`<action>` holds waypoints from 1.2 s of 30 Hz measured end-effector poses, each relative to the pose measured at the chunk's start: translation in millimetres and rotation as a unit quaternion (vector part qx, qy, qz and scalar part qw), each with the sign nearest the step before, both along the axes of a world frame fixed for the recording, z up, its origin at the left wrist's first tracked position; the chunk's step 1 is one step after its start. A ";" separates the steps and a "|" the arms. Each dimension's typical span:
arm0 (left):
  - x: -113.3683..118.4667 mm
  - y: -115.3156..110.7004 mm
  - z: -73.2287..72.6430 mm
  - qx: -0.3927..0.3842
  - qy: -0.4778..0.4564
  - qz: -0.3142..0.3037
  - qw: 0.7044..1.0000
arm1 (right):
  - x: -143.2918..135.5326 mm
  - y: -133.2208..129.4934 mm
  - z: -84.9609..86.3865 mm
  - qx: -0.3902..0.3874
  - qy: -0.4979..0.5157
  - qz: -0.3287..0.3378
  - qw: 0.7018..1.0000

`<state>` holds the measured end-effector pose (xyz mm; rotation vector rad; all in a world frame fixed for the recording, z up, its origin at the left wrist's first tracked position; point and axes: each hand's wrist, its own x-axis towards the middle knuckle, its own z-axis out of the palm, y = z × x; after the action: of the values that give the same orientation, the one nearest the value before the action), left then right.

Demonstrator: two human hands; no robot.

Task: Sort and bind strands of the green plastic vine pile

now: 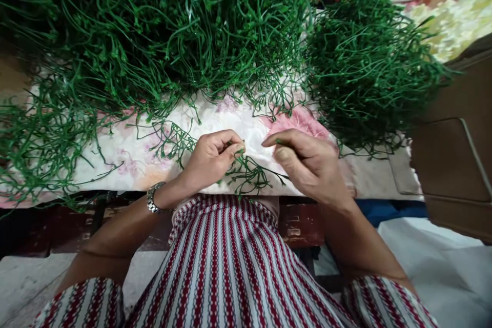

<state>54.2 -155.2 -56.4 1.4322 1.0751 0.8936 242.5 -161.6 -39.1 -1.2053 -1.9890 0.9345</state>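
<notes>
My left hand (211, 160), with a metal watch on its wrist, pinches a thin green plastic stem (240, 152) between thumb and forefinger. Facing it from the right, my right hand (307, 161) has its fingers curled and its forefinger stretched toward the left. A small green piece (280, 141) shows between that forefinger and the thumb; the rest of it is hidden. Below and between my hands, a few loose branched green stems (251, 177) lie near the cloth's front edge. More stems (172, 139) lie just behind my left hand.
A large heap of green stems (184, 31) covers the back of the flowered cloth (246, 123). A second heap (372, 66) stands at the right, beside a cardboard box (453, 148). Pale yellow petals (457, 20) lie behind it. Scattered stems (42, 148) spread at the left.
</notes>
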 end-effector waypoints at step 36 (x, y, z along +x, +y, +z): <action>2.4 -9.0 -0.2 -0.029 0.067 0.012 0.997 | -19.4 -24.6 -14.4 0.374 -0.074 0.049 0.923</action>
<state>56.6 -164.1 -56.7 1.4502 1.2106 0.7859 223.0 -186.2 -53.4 -0.7495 -2.2265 0.0683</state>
